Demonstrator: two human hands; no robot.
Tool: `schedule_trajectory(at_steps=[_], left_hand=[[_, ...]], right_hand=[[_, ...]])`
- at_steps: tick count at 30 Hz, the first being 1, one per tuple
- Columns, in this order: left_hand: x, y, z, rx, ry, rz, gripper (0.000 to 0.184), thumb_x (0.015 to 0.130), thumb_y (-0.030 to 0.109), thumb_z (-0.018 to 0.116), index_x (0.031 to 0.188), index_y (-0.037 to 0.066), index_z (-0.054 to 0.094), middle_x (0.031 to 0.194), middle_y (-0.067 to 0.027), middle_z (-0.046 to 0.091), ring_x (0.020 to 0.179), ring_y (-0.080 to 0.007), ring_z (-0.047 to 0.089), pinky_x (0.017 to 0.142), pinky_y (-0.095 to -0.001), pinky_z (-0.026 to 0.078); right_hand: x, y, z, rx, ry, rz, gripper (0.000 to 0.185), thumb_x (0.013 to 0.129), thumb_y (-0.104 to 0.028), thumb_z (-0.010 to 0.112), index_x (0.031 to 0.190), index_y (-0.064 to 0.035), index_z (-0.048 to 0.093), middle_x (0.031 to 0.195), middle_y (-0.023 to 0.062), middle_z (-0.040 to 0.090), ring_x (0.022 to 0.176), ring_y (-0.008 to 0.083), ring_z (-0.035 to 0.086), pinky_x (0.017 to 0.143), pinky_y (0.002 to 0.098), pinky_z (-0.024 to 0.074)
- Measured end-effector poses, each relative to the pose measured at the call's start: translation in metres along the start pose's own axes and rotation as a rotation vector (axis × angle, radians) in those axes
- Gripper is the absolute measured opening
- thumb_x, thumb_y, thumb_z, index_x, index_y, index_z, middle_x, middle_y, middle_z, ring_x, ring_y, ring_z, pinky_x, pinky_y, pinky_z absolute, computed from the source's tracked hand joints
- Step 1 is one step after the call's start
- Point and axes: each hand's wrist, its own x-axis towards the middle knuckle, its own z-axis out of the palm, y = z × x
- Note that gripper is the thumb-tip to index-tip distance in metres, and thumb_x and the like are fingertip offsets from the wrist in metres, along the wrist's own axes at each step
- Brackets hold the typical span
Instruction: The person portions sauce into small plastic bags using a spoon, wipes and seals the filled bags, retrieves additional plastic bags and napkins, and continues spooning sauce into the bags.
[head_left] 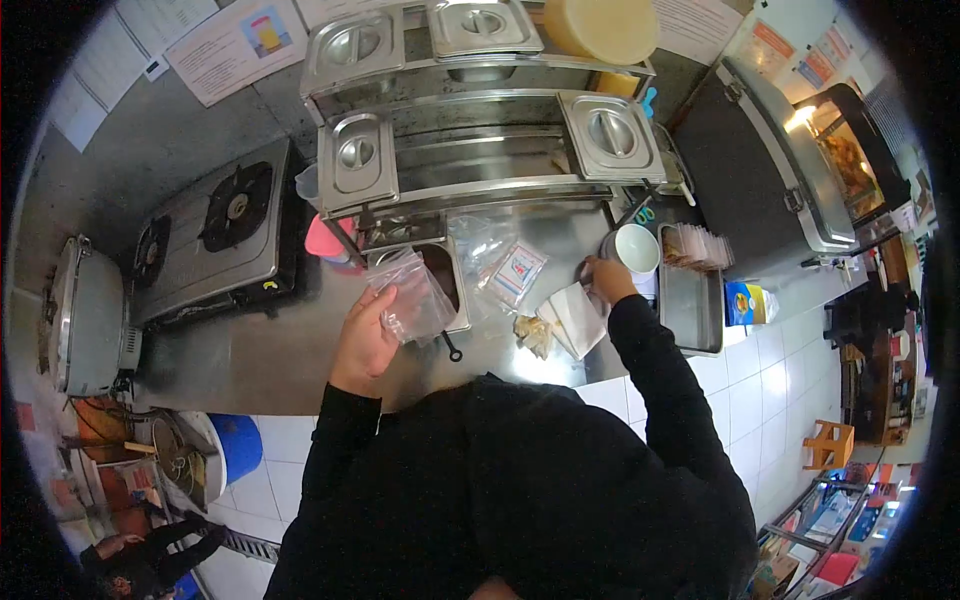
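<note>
One clear plastic bag (420, 308) is pinched in the left hand (368, 338), partly over a metal container (461, 293), near the front edge of the steel counter (240, 368). The right hand (608, 281) is at the back of the white napkins (574, 318); whether it grips them I cannot tell. A white bowl (637, 249) stands just beside that hand. A printed packet (516, 271) lies between the hands.

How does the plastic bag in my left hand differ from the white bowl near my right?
The plastic bag is see-through; the white bowl is opaque. The bag looks limp; the bowl is round. Your left hand holds the bag, while the bowl sits beside your right hand.
</note>
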Motion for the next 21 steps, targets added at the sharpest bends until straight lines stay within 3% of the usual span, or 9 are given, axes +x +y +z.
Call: schedule_trajectory(at_steps=[1, 6, 8, 10, 11, 14, 18, 20, 21], left_hand=[[-0.001, -0.001, -0.001, 0.002, 0.009, 0.003, 0.034, 0.093, 0.01, 0.042, 0.125, 0.001, 0.043, 0.123, -0.0148, 0.054, 0.11, -0.027, 0.055, 0.091, -0.04, 0.045], [0.003, -0.009, -0.01, -0.143, -0.066, -0.076, 0.034, 0.095, 0.014, 0.037, 0.126, 0.0, 0.043, 0.122, -0.0167, 0.053, 0.111, -0.0281, 0.054, 0.095, -0.0424, 0.044], [0.005, -0.014, -0.005, -0.133, -0.06, -0.061, 0.034, 0.095, 0.014, 0.037, 0.124, 0.0, 0.044, 0.12, -0.0157, 0.054, 0.11, -0.0269, 0.055, 0.094, -0.0413, 0.044], [0.004, -0.02, 0.004, -0.118, -0.053, -0.053, 0.033, 0.095, 0.014, 0.037, 0.123, -0.001, 0.046, 0.118, -0.0147, 0.055, 0.108, -0.0256, 0.055, 0.093, -0.0402, 0.045], [0.003, -0.022, 0.012, -0.009, -0.006, -0.025, 0.032, 0.096, 0.015, 0.038, 0.122, -0.001, 0.047, 0.115, -0.0134, 0.056, 0.105, -0.0233, 0.057, 0.092, -0.038, 0.046], [0.006, -0.033, 0.023, 0.159, 0.033, 0.033, 0.031, 0.097, 0.018, 0.039, 0.118, -0.003, 0.05, 0.107, -0.0096, 0.059, 0.096, -0.0167, 0.06, 0.086, -0.031, 0.048], [0.008, -0.044, 0.019, 0.202, -0.134, -0.028, 0.03, 0.097, 0.019, 0.04, 0.116, -0.002, 0.051, 0.111, -0.0118, 0.059, 0.095, -0.0196, 0.061, 0.085, -0.0318, 0.049], [0.004, -0.039, 0.025, -0.181, -0.117, -0.154, 0.032, 0.096, 0.02, 0.042, 0.116, -0.002, 0.051, 0.112, -0.0112, 0.059, 0.097, -0.0182, 0.06, 0.085, -0.0309, 0.049], [0.001, -0.033, 0.033, -0.17, -0.083, -0.178, 0.03, 0.097, 0.019, 0.04, 0.113, -0.002, 0.054, 0.106, -0.0078, 0.061, 0.094, -0.0141, 0.059, 0.083, -0.0281, 0.048]], right_hand=[[0.003, 0.003, 0.0, -0.078, -0.035, -0.019, 0.019, 0.079, -0.013, 0.051, 0.093, -0.0067, 0.063, 0.08, 0.0165, 0.064, 0.075, 0.0337, 0.063, 0.065, 0.0452, 0.051], [0.0, -0.022, -0.069, -0.011, 0.077, -0.067, 0.012, 0.079, -0.012, 0.055, 0.084, -0.0057, 0.064, 0.085, 0.017, 0.063, 0.077, 0.0346, 0.062, 0.066, 0.0418, 0.0505], [-0.013, -0.063, -0.117, 0.284, 0.278, -0.181, 0.01, 0.077, -0.011, 0.06, 0.082, -0.0036, 0.064, 0.081, 0.0161, 0.062, 0.072, 0.0335, 0.061, 0.064, 0.0384, 0.0493], [-0.033, -0.108, -0.161, 0.659, 0.23, -0.274, 0.011, 0.078, -0.01, 0.064, 0.086, -0.0021, 0.064, 0.077, 0.0102, 0.062, 0.063, 0.0219, 0.058, 0.06, 0.0304, 0.0463], [-0.04, -0.124, -0.167, 0.662, 0.226, -0.283, 0.011, 0.078, -0.01, 0.064, 0.086, -0.0021, 0.064, 0.077, 0.0102, 0.062, 0.063, 0.0219, 0.058, 0.06, 0.0304, 0.0463], [-0.055, -0.161, -0.175, 1.284, -0.151, -0.373, 0.014, 0.085, -0.013, 0.063, 0.092, -0.0015, 0.066, 0.072, -0.0002, 0.06, 0.062, 0.0041, 0.045, 0.057, 0.0212, 0.0393], [-0.048, -0.194, -0.159, 1.099, -0.034, -0.368, 0.017, 0.081, -0.013, 0.067, 0.093, -0.0021, 0.064, 0.065, 0.0024, 0.057, 0.057, 0.0056, 0.046, 0.052, 0.0229, 0.0388], [-0.044, -0.201, -0.154, 1.05, 0.012, -0.365, 0.021, 0.079, -0.014, 0.069, 0.096, -0.0026, 0.062, 0.062, 0.003, 0.056, 0.055, 0.0062, 0.046, 0.051, 0.0234, 0.0384], [-0.043, -0.204, -0.154, 1.049, 0.016, -0.35, 0.023, 0.079, -0.011, 0.069, 0.098, -0.0021, 0.06, 0.062, 0.0011, 0.054, 0.056, 0.0042, 0.045, 0.051, 0.0216, 0.0378]])
